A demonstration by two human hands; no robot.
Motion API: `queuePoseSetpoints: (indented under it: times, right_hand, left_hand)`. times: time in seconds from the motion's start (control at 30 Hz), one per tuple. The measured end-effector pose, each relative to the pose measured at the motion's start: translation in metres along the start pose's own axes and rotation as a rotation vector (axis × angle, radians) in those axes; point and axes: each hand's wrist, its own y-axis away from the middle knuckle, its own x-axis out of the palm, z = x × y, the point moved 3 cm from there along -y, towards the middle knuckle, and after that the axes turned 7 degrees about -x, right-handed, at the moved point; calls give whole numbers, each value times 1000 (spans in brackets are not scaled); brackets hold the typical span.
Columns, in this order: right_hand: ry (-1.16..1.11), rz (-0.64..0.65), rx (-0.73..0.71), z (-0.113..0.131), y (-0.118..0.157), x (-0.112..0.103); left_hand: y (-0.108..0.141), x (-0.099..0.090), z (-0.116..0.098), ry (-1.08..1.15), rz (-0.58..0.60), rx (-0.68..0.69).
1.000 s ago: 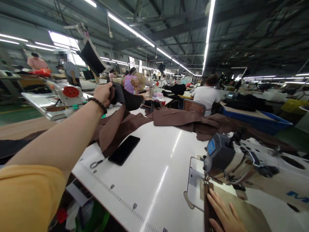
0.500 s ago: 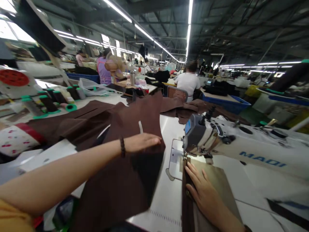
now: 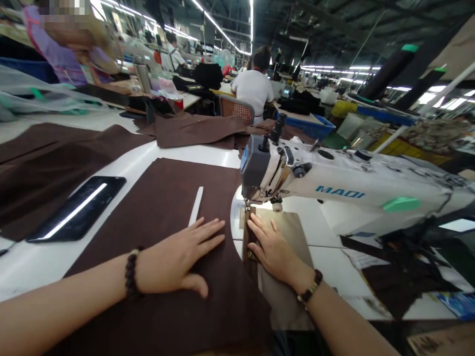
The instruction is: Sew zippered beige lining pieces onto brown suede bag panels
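A large dark brown fabric panel (image 3: 148, 212) lies spread to the left of the sewing machine (image 3: 308, 183). My left hand (image 3: 178, 257) rests flat on it, fingers stretched out and thumb apart. A thin white strip (image 3: 196, 205) lies on the panel just beyond its fingertips. My right hand (image 3: 274, 247) lies with fingers extended on a brown strip with a zipper (image 3: 251, 253) at its edge, over olive lining fabric (image 3: 293, 225). Its fingertips sit close in front of the needle area, where the strip's far end is under the presser foot.
A black phone (image 3: 79, 207) lies on the table left of the panel. More brown pieces (image 3: 200, 129) are piled at the back. Dark scraps (image 3: 404, 282) lie at the right. A person in white (image 3: 252, 91) sits ahead, beside a blue bin (image 3: 315, 126).
My left hand has lowered the raised brown panel, which now lies flat beside the machine. The view has swung right, and the phone is uncovered. My right hand stays on the zipper strip.
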Motion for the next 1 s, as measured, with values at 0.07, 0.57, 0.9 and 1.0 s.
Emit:
queuePoseSetpoints:
  times: [0.07,0.57,0.9,1.0]
  right_hand:
    - [4,-1,-2,-1,1,0]
    - [29,41,-38,-2,1,1]
    - [66,-46,-133,-9,5,16]
    - [43,-42,-88,-4,4,8]
  left_hand:
    - [12,14,-19,33,32,38]
    - [-18,-13,-20,305,-29,-16]
    - [-63,-9,-14,223,26,-19]
    - [-62,-15,-18,239,31,-19]
